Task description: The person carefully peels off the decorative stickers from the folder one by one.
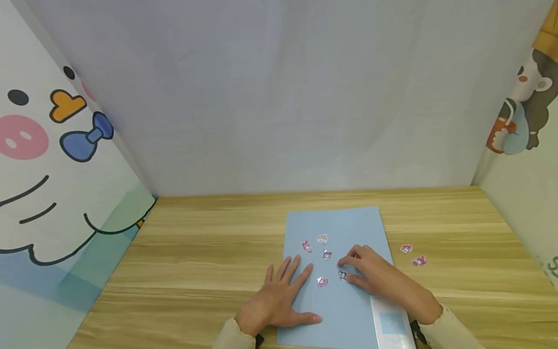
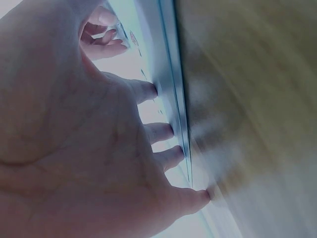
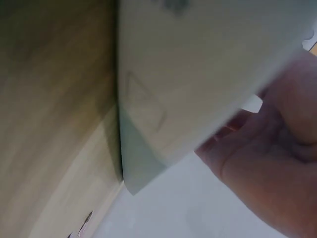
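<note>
A light blue folder (image 1: 335,223) lies on the wooden table, with several small cartoon stickers on it. My left hand (image 1: 279,298) rests on its left side, fingers spread; in the left wrist view the left hand (image 2: 89,134) reaches over the folder's layered edge (image 2: 171,59). On the right side, my right hand (image 1: 370,274) holds a black-and-white sticker (image 1: 343,275) between thumb and bent index finger, close over the surface. Nearby are a pink sticker (image 1: 322,281), a purple-and-white one (image 1: 327,254), a pink rabbit-eared one (image 1: 307,246) and a pale one (image 1: 322,238).
Two pink stickers (image 1: 406,248) lie on the table (image 1: 209,242) right of the folder. A white packet with a light blue panel (image 1: 392,324) sits at the folder's lower right, beside the right forearm. A pale curtain (image 1: 279,97) and cartoon-printed side panels (image 1: 65,145) surround the table.
</note>
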A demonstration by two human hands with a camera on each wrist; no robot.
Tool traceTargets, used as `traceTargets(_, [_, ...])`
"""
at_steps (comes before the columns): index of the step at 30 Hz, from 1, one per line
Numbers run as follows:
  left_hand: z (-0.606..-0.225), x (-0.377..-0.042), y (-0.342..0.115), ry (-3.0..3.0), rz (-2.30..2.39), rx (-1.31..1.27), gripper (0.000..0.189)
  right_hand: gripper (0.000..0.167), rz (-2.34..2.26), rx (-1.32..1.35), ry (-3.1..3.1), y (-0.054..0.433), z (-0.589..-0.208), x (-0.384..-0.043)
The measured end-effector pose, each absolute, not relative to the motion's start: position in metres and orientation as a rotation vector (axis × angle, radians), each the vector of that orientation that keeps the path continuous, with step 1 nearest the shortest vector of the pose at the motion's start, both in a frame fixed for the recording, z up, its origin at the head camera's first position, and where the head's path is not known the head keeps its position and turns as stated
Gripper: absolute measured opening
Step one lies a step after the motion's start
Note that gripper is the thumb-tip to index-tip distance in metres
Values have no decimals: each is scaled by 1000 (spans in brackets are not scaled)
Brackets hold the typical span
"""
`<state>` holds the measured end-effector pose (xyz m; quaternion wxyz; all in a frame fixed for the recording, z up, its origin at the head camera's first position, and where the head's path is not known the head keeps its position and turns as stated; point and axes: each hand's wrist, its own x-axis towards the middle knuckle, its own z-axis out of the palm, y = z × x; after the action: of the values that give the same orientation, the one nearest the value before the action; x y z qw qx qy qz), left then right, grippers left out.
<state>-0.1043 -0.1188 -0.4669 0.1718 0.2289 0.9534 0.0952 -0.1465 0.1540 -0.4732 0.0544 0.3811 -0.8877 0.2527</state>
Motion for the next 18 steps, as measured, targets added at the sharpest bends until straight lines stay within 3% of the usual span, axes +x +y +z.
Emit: traceTargets(18, [-469,-106,-119,2703,265,650,105,22,776,1288,-2664,155,-475,-144])
